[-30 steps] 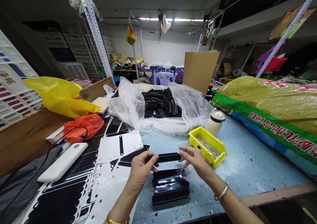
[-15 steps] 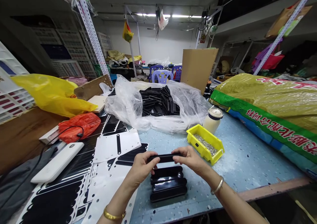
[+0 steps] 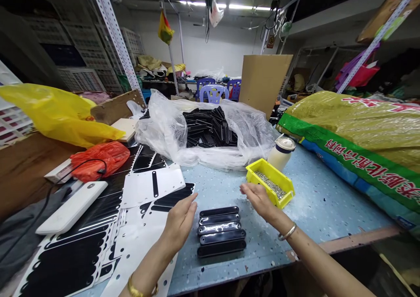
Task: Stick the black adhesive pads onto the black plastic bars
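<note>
Several glossy black strips with rounded ends lie side by side in a row on the blue speckled table. My left hand is just left of the row, its fingers stretched out and nothing in it. Beyond the row's upper right, my right hand hovers with loosely bent fingers and no visible object in them. It is close to a yellow bin of small metal parts. Neither hand touches the strips.
At the back, a clear plastic bag holds a heap of black strips. A cream flask stands behind the bin. Printed sheets and a white device lie left. A large printed sack fills the right side.
The black strip held between both hands now lies at the far end of the row. My hands have let go and moved apart, left and right. The view has shifted slightly.
</note>
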A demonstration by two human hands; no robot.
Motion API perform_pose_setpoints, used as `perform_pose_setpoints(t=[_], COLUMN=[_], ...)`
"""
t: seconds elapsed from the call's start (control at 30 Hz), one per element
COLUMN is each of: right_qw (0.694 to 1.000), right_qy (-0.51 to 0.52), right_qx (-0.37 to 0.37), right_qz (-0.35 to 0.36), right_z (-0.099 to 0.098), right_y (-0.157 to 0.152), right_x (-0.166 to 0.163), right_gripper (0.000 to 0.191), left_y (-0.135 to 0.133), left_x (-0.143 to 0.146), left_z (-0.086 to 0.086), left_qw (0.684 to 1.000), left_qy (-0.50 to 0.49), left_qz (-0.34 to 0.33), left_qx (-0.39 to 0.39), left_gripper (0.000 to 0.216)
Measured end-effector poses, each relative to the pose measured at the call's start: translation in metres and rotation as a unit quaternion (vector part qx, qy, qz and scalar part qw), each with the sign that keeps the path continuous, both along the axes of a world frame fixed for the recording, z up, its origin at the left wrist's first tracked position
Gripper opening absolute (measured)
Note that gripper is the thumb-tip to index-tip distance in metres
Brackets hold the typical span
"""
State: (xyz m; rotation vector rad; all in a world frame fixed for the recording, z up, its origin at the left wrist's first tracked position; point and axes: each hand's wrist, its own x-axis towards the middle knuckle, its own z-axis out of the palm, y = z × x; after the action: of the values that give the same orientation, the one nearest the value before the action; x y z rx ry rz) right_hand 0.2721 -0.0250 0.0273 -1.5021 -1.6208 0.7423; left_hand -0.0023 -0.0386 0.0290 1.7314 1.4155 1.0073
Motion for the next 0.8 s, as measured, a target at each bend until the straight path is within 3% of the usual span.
perform_pose_setpoints(t=[0.07,0.13,0.23,0.37,0.43,0.5,0.6,0.67,0.8], right_qw=[0.997,0.984,0.989,0.994,0.995,0.993,0.960,0.932,0.941], right_qy=[0.059,0.155,0.139,0.104,0.074,0.008,-0.125,-0.196,-0.258], right_qx=[0.003,0.003,0.019,0.025,0.039,0.095,0.250,0.304,0.218], right_qz=[-0.045,-0.088,-0.047,-0.031,-0.055,-0.068,-0.028,0.018,0.016], right_z=[-0.011,-0.024,-0.039,-0.039,-0.035,-0.032,-0.028,-0.026,-0.027], right_y=[-0.007,-0.018,-0.031,-0.032,-0.033,-0.038,-0.051,-0.055,-0.049], right_x=[-0.003,-0.016,-0.041,-0.049,-0.041,-0.033,-0.034,-0.045,-0.063], right_gripper=[0.057,0.060,0.055,0.054,0.050,0.038,0.025,0.025,0.038], left_y=[-0.023,-0.043,-0.057,-0.056,-0.055,-0.058,-0.064,-0.066,-0.066], left_x=[0.003,0.016,0.040,0.053,0.047,0.038,0.027,0.024,0.024], left_z=[-0.007,-0.018,-0.035,-0.043,-0.042,-0.040,-0.039,-0.040,-0.044], left_qw=[0.989,0.978,0.978,0.984,0.992,0.996,0.947,0.906,0.881], left_qy=[-0.133,-0.184,-0.175,-0.141,-0.091,0.003,0.179,0.267,0.333], left_qz=[0.039,0.062,0.090,0.099,0.082,0.032,-0.093,-0.148,-0.156], left_qx=[-0.043,-0.074,-0.072,-0.050,-0.011,0.086,0.251,0.294,0.297], left_gripper=[0.048,0.052,0.053,0.052,0.051,0.053,0.061,0.061,0.056])
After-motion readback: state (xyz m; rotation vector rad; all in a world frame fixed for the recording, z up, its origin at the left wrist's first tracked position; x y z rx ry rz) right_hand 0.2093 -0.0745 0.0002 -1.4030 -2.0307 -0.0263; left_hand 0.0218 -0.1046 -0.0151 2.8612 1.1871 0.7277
